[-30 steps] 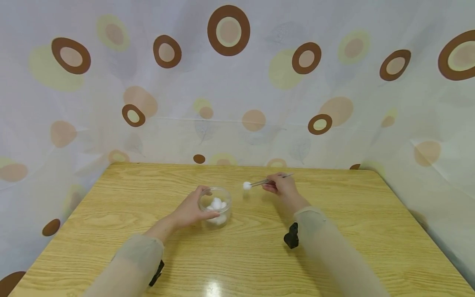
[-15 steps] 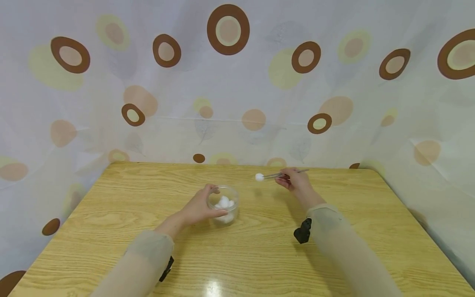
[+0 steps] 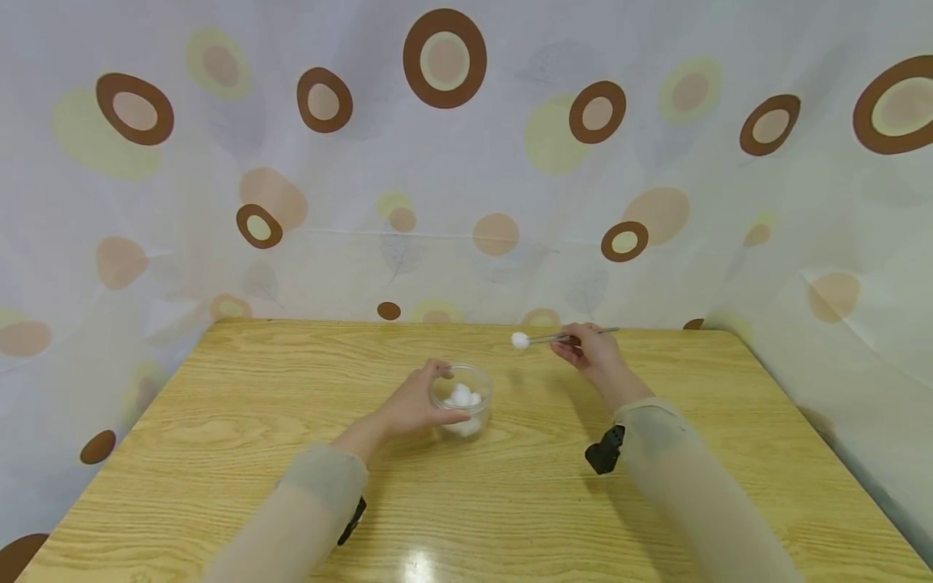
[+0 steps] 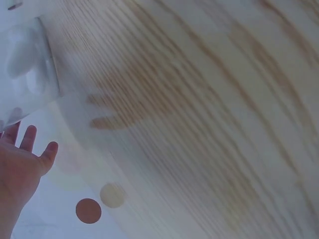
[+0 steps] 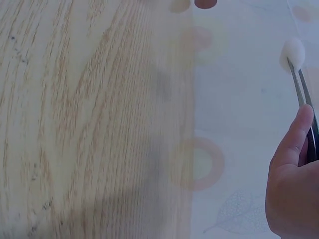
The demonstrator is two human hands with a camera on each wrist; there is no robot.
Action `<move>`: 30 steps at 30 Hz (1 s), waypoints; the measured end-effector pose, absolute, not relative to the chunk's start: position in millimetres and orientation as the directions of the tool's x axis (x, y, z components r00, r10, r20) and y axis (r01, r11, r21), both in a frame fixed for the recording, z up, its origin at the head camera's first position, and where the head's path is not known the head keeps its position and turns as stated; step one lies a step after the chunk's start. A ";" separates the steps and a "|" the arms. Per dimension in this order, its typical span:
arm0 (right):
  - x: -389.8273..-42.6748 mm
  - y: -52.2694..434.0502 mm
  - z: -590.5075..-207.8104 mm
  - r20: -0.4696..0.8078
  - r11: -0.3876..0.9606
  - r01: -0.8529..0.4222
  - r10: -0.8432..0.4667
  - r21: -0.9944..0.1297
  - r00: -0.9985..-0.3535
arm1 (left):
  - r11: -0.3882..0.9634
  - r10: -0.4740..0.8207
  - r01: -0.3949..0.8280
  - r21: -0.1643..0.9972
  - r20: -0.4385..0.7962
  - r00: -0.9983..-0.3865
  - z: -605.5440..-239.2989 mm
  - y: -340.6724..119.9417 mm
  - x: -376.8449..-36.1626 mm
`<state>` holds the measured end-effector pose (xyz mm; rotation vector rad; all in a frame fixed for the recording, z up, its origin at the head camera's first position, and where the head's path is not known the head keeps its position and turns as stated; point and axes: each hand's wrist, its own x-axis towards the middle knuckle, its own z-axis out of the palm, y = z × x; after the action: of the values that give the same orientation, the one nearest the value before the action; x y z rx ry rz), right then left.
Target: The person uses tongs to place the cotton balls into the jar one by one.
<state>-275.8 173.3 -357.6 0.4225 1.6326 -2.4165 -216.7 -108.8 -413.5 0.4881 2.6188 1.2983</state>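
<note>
Wood-grain laminate covers the desk [image 3: 219,453], which is backed on its far and side edges by a pale curtain [image 3: 466,162] printed with brown and cream rings. Near the middle of the desk, somewhat toward the far edge, stands a small clear jar [image 3: 462,400] with several white cotton balls inside. The left hand [image 3: 417,402] curls its fingers and thumb around the jar's near-left wall, apparently to steady it upright. Beyond and to the right, close to the far edge, the right hand [image 3: 594,351] pinches a pair of thin metal tweezers [image 3: 561,335] like a pen, level and pointing left. Their tips clamp a single cotton ball [image 3: 520,340], held clear above the desk and apart from the jar.
</note>
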 end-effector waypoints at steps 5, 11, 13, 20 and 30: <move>-274.4 175.8 -354.2 -0.332 -0.370 0.316 -0.023 -0.874 -0.943 | 0.573 0.386 0.224 0.788 -0.019 -0.922 -412.6 -99.4 -218.1; -272.2 175.5 -349.6 -0.319 -0.354 0.320 -0.064 -0.878 -0.946 | 0.573 0.399 0.231 0.786 -0.021 -0.917 -414.0 -92.4 -220.5; -271.1 174.6 -348.2 -0.315 -0.353 0.323 -0.081 -0.878 -0.945 | 0.568 0.405 0.235 0.789 -0.020 -0.914 -414.2 -89.8 -221.0; -263.6 170.8 -347.2 -0.282 -0.304 0.321 -0.164 -0.897 -0.945 | 0.554 0.441 0.248 0.795 -0.027 -0.897 -414.1 -78.2 -221.4; -260.3 171.4 -355.7 -0.229 -0.218 0.292 -0.275 -0.931 -0.934 | 0.560 0.444 0.261 0.786 -0.019 -0.896 -413.4 -68.2 -219.2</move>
<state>-260.3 171.4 -355.7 0.0207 1.6890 -2.2036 -219.2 -68.2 -413.4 0.5922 2.5791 1.2462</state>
